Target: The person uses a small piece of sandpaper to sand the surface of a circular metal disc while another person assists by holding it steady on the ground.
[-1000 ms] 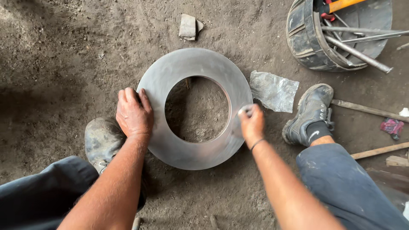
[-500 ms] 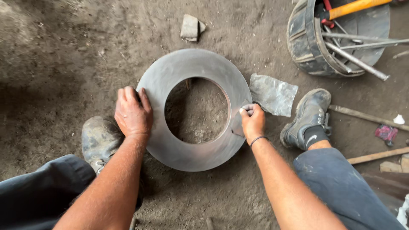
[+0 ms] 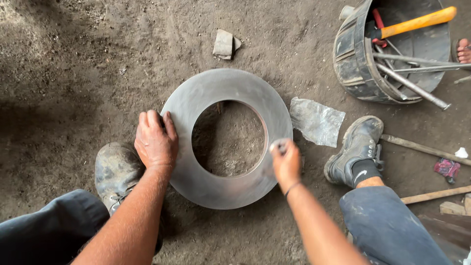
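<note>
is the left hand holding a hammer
No, the left hand lies flat and empty on the rim of the metal ring, while the orange-handled hammer sits in the black tub.

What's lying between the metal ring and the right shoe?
A crumpled grey sheet scrap lies on the dirt between the metal ring and the right shoe, seen in the head view.

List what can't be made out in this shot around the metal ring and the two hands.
- Head view: what the right hand pinches on the metal ring is blurred and covered by its fingers.
- The ring's left edge lies hidden under the left hand.
- Tool heads in the black bucket are hidden by its wall; its top is cut by the frame edge.
</note>
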